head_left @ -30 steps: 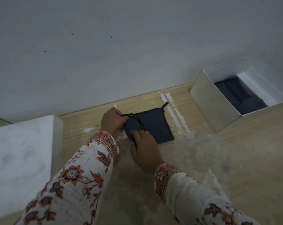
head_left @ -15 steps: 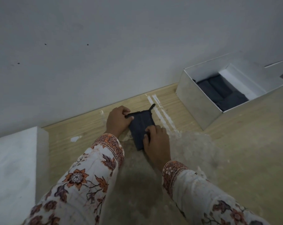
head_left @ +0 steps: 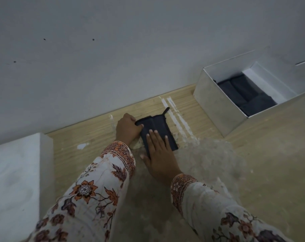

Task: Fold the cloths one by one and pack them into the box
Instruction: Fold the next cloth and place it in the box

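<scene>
Dark cloth (head_left: 158,127) (loop at its far corner) lies folded narrow.

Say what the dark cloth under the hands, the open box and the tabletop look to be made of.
Dark cloth: soft woven fabric, matte, probably cotton or similar; it creases into flat folds and has a sewn loop at one corner.
Open box: likely stiff cardboard with a smooth pale finish; thin straight walls, sharp corners.
Tabletop: wood or wood-look laminate; light grain lines, with white smears and a worn patch.

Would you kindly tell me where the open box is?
In the head view, the open box sits at upper right against the wall, right of the dark cloth.
</scene>
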`<state>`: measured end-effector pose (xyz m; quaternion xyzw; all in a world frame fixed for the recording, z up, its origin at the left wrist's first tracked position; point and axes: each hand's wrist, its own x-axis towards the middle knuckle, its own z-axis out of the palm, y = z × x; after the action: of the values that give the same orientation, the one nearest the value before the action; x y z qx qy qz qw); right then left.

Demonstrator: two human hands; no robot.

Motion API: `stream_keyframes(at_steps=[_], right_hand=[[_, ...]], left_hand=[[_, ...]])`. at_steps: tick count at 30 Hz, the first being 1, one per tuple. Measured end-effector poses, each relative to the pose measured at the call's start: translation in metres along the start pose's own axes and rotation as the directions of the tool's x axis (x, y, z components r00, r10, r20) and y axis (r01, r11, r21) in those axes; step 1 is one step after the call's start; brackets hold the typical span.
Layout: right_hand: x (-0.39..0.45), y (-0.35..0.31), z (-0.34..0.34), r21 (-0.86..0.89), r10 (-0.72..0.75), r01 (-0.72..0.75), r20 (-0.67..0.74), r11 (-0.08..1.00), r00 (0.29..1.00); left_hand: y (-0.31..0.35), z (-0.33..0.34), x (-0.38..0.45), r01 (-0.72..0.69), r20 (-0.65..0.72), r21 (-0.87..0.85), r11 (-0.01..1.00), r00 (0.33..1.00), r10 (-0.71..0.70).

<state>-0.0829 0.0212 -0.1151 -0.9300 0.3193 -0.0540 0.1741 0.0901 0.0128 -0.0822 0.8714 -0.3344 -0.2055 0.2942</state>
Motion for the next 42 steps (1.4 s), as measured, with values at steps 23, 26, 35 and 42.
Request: stream_keyframes(at_steps=[23, 26, 35, 42], right_hand=[[0.008, 0.055, -0.044, 0.139, 0.391, -0.366, -0.321, 0.92, 0.863], [-0.001, 0.054, -0.04, 0.118, 0.246, -0.218, -0.33, 0.969, 0.911], [-0.014, 0.077, -0.022, -0.018, -0.004, 0.004, 0.013, 1.0, 1.0], [-0.001, 0.068, -0.065, 0.469, 0.249, -0.023, -0.426, 0.883, 0.87]], left_hand=[[0.061, 0.038, -0.007, 0.121, 0.049, -0.101, 0.987, 0.992, -0.117], [0.067, 0.044, -0.004, 0.143, 0.058, -0.094, 0.985, 0.989, -0.138], [0.078, 0.056, -0.006, 0.149, 0.051, -0.223, 0.963, 0.989, -0.141], [0.088, 0.041, -0.029, 0.327, 0.257, -0.769, 0.549, 0.945, -0.202]])
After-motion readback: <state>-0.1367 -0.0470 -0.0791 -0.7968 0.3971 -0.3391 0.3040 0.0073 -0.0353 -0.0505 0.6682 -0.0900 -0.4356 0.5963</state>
